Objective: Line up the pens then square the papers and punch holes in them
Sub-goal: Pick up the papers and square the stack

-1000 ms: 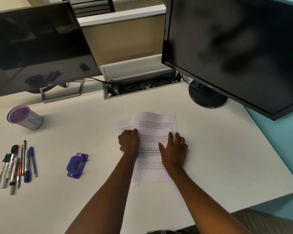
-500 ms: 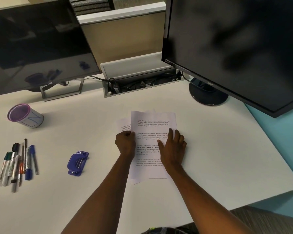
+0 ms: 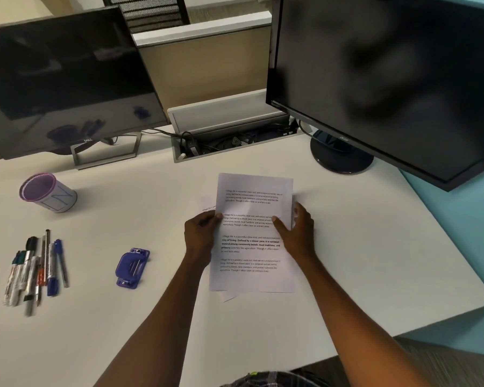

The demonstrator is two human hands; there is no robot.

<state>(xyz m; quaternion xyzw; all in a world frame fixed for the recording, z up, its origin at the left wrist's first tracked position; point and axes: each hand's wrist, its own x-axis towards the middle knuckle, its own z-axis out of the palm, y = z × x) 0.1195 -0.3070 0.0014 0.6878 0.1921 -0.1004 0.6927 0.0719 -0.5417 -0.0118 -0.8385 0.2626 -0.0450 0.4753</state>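
Note:
A stack of printed papers (image 3: pixel 252 247) lies at the middle of the white desk (image 3: pixel 375 261), with lower sheets sticking out at its left edge and bottom left corner. My left hand (image 3: pixel 201 233) grips the stack's left edge, thumb on top. My right hand (image 3: pixel 296 230) holds the right edge, thumb on the top sheet and fingers beyond the edge. Several pens and markers (image 3: pixel 34 269) lie side by side at the far left. A blue hole punch (image 3: pixel 132 268) sits between the pens and the papers.
A purple-rimmed white cup (image 3: pixel 48 194) stands at the back left. Two dark monitors (image 3: pixel 67 79) (image 3: pixel 389 79) rise behind, the right one overhanging the desk. An open cable tray (image 3: pixel 232 138) sits between them. The desk edge runs along the right and front.
My right hand moved from lying flat on the top sheet to gripping the stack's right edge. The sheets are closer together than before. My left hand stays at the left edge.

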